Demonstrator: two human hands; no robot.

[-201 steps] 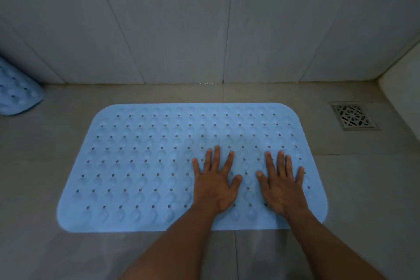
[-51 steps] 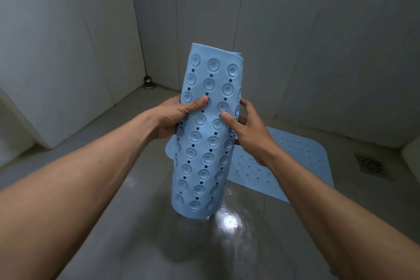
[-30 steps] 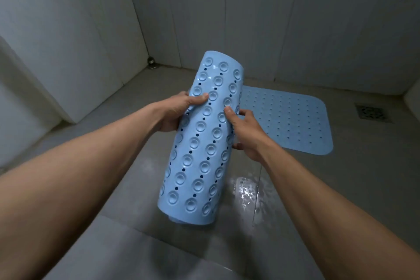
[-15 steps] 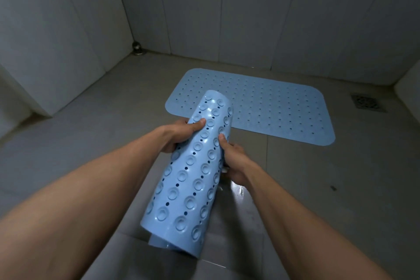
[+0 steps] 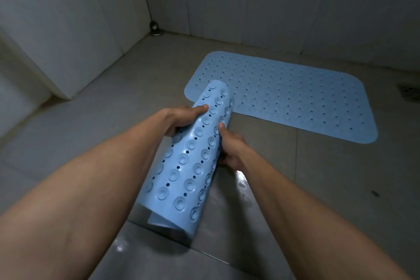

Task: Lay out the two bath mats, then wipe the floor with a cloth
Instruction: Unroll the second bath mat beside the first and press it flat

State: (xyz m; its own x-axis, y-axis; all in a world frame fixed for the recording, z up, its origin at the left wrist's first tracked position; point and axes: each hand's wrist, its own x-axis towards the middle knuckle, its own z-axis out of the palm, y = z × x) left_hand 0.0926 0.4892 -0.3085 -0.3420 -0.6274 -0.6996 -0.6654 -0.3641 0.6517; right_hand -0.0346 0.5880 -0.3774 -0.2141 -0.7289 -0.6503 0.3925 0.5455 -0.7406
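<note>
You hold the rolled mat [image 5: 188, 161] tilted, suction cups outward, near end low over the floor [image 5: 329, 177]. Its far end overlaps the flat mat [image 5: 295, 98]'s near left corner in view. Your left hand [image 5: 179, 118] grips the roll's left side, thumb laid on top, other fingers curled under and hidden. Your right hand [image 5: 231, 148] grips the right side, thumb pressed on the roll, fingers wrapped beneath. The flat mat lies far right by the wall, with the drain [image 5: 409, 94] at the right edge.
</note>
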